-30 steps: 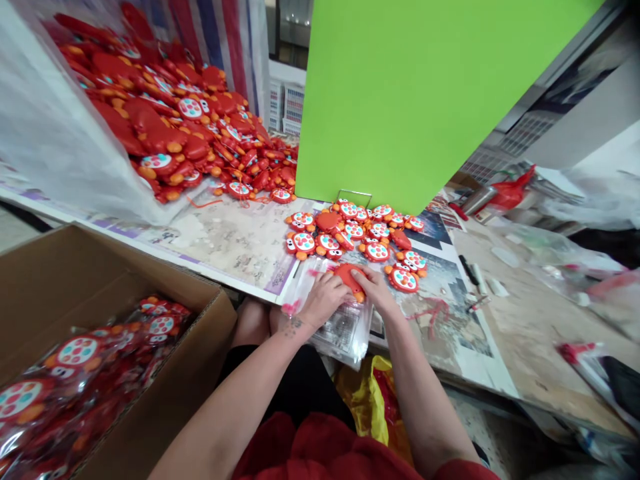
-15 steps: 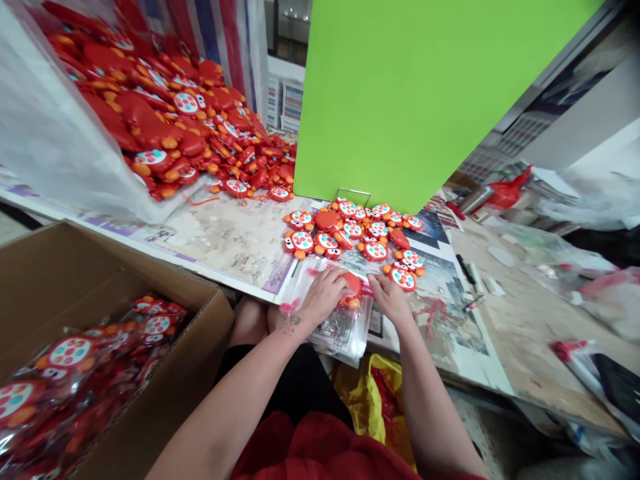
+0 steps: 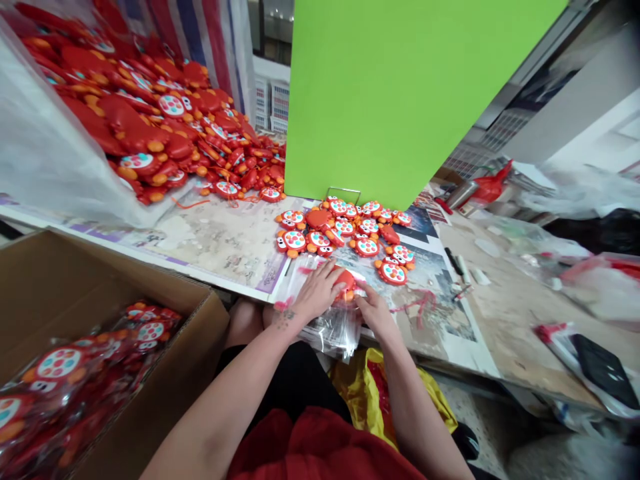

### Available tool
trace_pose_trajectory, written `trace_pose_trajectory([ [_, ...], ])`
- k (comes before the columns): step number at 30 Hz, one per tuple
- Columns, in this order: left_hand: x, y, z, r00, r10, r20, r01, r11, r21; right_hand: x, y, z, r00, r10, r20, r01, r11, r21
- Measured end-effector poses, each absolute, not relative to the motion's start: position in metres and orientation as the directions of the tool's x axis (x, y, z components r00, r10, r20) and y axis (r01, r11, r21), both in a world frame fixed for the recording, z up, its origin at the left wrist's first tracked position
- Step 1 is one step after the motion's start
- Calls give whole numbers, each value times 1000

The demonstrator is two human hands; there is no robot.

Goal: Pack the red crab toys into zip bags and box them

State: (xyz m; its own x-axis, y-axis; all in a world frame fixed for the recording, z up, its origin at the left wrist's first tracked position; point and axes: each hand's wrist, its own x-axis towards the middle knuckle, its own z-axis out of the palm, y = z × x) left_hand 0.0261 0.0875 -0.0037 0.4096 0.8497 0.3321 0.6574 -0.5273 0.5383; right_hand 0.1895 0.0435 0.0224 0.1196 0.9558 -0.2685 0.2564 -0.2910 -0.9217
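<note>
A red toy animal with orange feet lies back side up on a stack of clear plastic bags at the table's edge. My left hand covers its left part, fingers bent over it. On the other side, my right hand has its fingertips against the toy's right edge and the plastic; its exact grip is partly hidden. Just beyond my hands lie several similar toys, most showing white ovals with coloured dots.
A large heap of red toys spills from a white sack at the left. Bagged toys fill part of a cardboard box. A green board stands behind the toys. At right lie a black phone and plastic bags.
The right hand has moved in and down to the toy's edge, and the plastic below now looks crumpled. The camera view has shifted slightly right.
</note>
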Motion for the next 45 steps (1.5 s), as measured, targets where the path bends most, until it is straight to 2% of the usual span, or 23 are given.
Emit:
trace_pose_trajectory([
  [3, 26, 91, -5, 409, 851, 329, 655, -525, 543, 188, 42, 23, 118, 961, -250, 204, -270, -941],
  [9, 24, 88, -4, 346, 839, 421, 634, -539, 554, 185, 39, 19, 78, 970, -232, 108, -239, -965],
  [14, 20, 79, 1, 236, 807, 541, 621, -554, 555, 183, 38, 12, 141, 985, -95, -28, -92, -995],
  [18, 17, 77, 2, 157, 834, 528, 642, -493, 588, 182, 42, 6, 210, 978, 15, -118, 41, -992],
  [21, 17, 81, 1, 121, 858, 498, 623, -457, 635, 184, 45, 5, 210, 977, 46, -121, 72, -990],
  [27, 15, 88, -1, 220, 897, 383, 458, -441, 771, 190, 41, 7, 52, 998, 27, -66, 31, -997],
  [33, 12, 91, -7, 77, 918, 389, 309, -393, 866, 193, 37, 5, 10, 997, -71, -46, -70, -996],
  [38, 10, 95, -9, 85, 924, 374, 267, -382, 885, 189, 33, 10, -121, 976, -183, -60, -192, -980],
  [45, 7, 96, -11, 86, 935, 345, 152, -355, 922, 183, 33, 13, -52, 981, -188, -24, -189, -982],
])
